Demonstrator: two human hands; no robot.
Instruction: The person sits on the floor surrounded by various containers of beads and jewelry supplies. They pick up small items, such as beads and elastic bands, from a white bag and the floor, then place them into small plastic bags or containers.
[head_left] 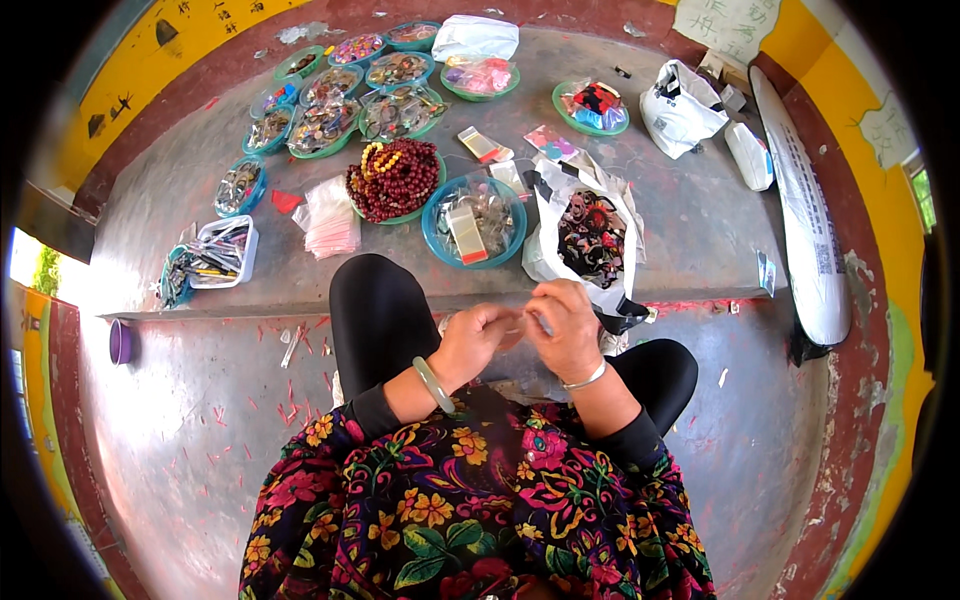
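My left hand (474,342), with a pale green bangle at its wrist, and my right hand (566,322), with a silver bangle, meet above my lap. Both sets of fingers are closed in a pinch, tip to tip; anything between them is too small or hidden to make out. Just beyond my right hand stands a white plastic bag (545,240) filled with dark and coloured hair ties (592,238). A blue basin (432,222) of small packets, with a white and orange card box (465,232) on top, lies beyond my left hand.
Dark red and yellow beads (393,182) fill a green basin. Nearby lie clear plastic bags (332,218) and a white tray (247,262) of pens. Several basins of trinkets (400,112) stand farther back. A long white wrapped roll (808,225) leans at the right. The raised platform's edge (250,308) crosses ahead.
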